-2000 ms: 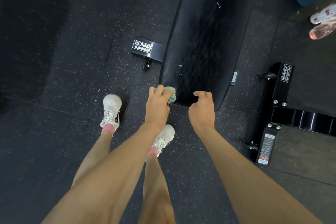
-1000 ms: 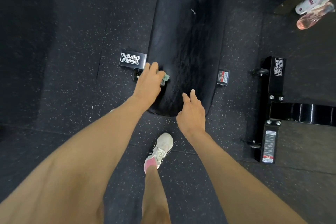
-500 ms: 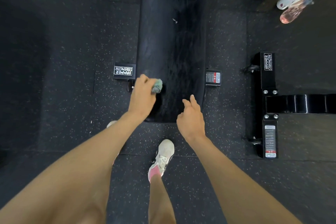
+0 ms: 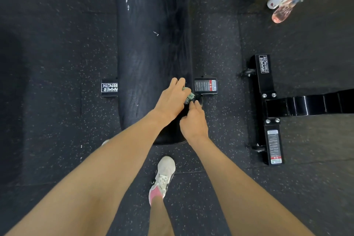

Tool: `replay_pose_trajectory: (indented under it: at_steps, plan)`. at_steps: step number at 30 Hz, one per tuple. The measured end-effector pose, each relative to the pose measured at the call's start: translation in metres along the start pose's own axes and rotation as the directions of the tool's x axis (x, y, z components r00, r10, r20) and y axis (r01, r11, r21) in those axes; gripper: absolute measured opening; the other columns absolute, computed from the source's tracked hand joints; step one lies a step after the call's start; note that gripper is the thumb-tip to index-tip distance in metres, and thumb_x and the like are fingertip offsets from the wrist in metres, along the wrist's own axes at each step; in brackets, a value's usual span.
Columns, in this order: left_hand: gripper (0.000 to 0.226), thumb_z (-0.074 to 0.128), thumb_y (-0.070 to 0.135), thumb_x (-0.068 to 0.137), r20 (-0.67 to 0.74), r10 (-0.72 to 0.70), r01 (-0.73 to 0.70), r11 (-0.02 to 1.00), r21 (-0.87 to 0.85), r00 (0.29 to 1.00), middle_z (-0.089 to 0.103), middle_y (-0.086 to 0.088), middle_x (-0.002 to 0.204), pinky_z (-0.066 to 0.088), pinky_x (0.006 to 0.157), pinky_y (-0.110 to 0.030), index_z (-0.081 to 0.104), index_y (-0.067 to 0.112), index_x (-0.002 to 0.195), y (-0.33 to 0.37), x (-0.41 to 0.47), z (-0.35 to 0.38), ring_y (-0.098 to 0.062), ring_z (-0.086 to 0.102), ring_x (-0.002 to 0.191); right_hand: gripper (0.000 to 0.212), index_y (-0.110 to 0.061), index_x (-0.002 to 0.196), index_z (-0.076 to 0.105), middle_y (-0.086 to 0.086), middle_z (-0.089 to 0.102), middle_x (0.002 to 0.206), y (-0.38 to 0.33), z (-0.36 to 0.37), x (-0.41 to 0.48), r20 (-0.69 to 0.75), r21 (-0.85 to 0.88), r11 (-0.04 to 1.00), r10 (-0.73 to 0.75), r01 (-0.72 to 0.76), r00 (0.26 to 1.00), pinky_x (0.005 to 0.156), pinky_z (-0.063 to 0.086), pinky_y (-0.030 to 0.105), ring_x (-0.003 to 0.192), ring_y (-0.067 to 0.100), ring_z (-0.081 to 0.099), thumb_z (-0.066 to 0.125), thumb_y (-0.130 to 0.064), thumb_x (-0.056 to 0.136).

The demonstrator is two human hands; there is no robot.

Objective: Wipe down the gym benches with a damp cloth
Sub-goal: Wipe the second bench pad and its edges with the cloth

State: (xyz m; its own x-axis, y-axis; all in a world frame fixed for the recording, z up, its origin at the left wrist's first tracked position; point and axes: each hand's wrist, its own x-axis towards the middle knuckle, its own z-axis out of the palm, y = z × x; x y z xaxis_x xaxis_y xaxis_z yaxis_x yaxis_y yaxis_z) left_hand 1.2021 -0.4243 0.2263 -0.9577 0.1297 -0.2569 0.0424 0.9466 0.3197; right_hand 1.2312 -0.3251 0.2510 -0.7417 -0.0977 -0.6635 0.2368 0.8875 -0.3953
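Across the bench (image 4: 145,53) our left hand (image 4: 172,97) has dragged the cloth (image 4: 188,96) to the right edge, fingers curled over it; our right hand (image 4: 194,122) waits beside, relaxed, holding nothing. Pushed further, the cloth could slip off the edge.

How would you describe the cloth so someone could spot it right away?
Find the long black bench pad running up the middle. At its right edge, the left hand holds the cloth: the only green, nubby thing among black surfaces.

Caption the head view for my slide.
Left hand holds a green cloth on the black bench pad near its right edge, right hand close beside.
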Motion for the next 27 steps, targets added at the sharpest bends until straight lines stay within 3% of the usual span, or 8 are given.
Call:
replay_pose_trajectory:
  at_steps: [6, 9, 12, 14, 16, 20, 22, 27]
  plan:
    - [0.036, 0.05, -0.002, 0.086, -0.005, 0.08, -0.079, 0.99, 0.118, 0.997, 0.04, -0.011, 0.123, 0.034, 0.065, -0.025, 0.057, 0.005, 0.121, -0.016, 0.041, -0.013, -0.028, 0.035, 0.116, 0.058, -0.005, 0.151, 0.022, 0.007, 0.013, 0.161, 0.008, 0.0, 0.003, -0.002, 0.094, 0.995, -0.019, 0.019, 1.0, 0.115, 0.022, 0.033, 0.146, 0.021, 0.016, 0.041, -0.001, 0.096]
    - [0.032, 0.052, -0.004, 0.084, -0.043, 0.039, -0.038, 0.999, 0.034, 0.998, 0.045, -0.014, 0.116, 0.036, 0.07, -0.028, 0.061, 0.003, 0.114, -0.026, 0.069, -0.023, -0.031, 0.041, 0.109, 0.057, -0.005, 0.15, 0.025, 0.008, 0.019, 0.159, 0.011, -0.003, 0.004, -0.008, 0.14, 0.99, -0.031, 0.032, 0.999, 0.115, 0.022, 0.031, 0.145, 0.02, 0.018, 0.041, 0.0, 0.096]
    - [0.016, 0.058, 0.0, 0.083, -0.061, -0.159, 0.14, 0.962, -0.234, 0.985, 0.044, -0.011, 0.094, 0.031, 0.068, -0.026, 0.067, 0.001, 0.097, -0.043, 0.085, -0.031, -0.031, 0.05, 0.093, 0.056, -0.008, 0.149, 0.03, 0.005, 0.028, 0.156, 0.013, -0.006, 0.003, -0.067, 0.239, 0.971, -0.004, 0.02, 0.998, 0.114, 0.025, 0.028, 0.143, 0.017, 0.026, 0.039, 0.002, 0.095]
    - [0.008, 0.059, 0.002, 0.084, -0.118, -0.334, 0.265, 0.881, -0.393, 0.935, 0.042, -0.008, 0.09, 0.03, 0.067, -0.022, 0.066, 0.003, 0.086, -0.041, 0.075, -0.033, -0.023, 0.048, 0.082, 0.055, -0.009, 0.148, 0.033, 0.003, 0.033, 0.153, 0.012, -0.008, 0.0, -0.122, 0.28, 0.96, 0.017, 0.018, 0.992, 0.113, 0.029, 0.029, 0.14, 0.017, 0.033, 0.038, 0.003, 0.094]
    - [0.009, 0.058, 0.0, 0.084, -0.145, -0.395, 0.294, 0.841, -0.454, 0.907, 0.043, -0.006, 0.089, 0.031, 0.066, -0.018, 0.066, 0.005, 0.086, -0.031, 0.049, -0.028, -0.017, 0.045, 0.079, 0.054, -0.009, 0.147, 0.035, 0.002, 0.035, 0.151, 0.01, -0.012, -0.003, -0.143, 0.269, 0.963, 0.018, 0.022, 0.99, 0.11, 0.032, 0.03, 0.137, 0.017, 0.036, 0.039, 0.002, 0.094]
    - [0.03, 0.06, -0.003, 0.083, -0.099, -0.188, 0.141, 0.923, -0.358, 0.977, 0.045, -0.004, 0.095, 0.045, 0.078, -0.032, 0.064, 0.007, 0.111, -0.033, -0.002, -0.013, -0.018, 0.048, 0.089, 0.052, -0.009, 0.145, 0.038, 0.002, 0.037, 0.149, 0.006, -0.022, -0.003, -0.142, 0.185, 0.982, -0.005, 0.031, 0.99, 0.107, 0.036, 0.034, 0.134, 0.02, 0.037, 0.039, 0.001, 0.094]
    - [0.037, 0.061, -0.002, 0.083, -0.117, -0.198, 0.151, 0.933, -0.327, 0.973, 0.047, -0.004, 0.099, 0.047, 0.075, -0.036, 0.062, 0.009, 0.119, -0.049, -0.005, -0.014, -0.017, 0.047, 0.093, 0.051, -0.009, 0.144, 0.039, 0.003, 0.037, 0.148, 0.001, -0.028, 0.002, -0.141, 0.155, 0.988, -0.001, 0.023, 0.99, 0.107, 0.036, 0.034, 0.135, 0.02, 0.036, 0.039, 0.001, 0.094]
    - [0.037, 0.06, -0.004, 0.082, -0.197, -0.281, 0.219, 0.933, -0.286, 0.939, 0.048, -0.004, 0.101, 0.048, 0.066, -0.038, 0.062, 0.011, 0.116, -0.09, 0.027, -0.046, -0.018, 0.045, 0.094, 0.05, -0.01, 0.145, 0.037, 0.005, 0.023, 0.157, -0.031, -0.036, 0.023, -0.111, 0.035, 0.999, -0.022, 0.026, 0.994, 0.112, 0.03, 0.036, 0.141, 0.022, 0.025, 0.041, -0.003, 0.096]
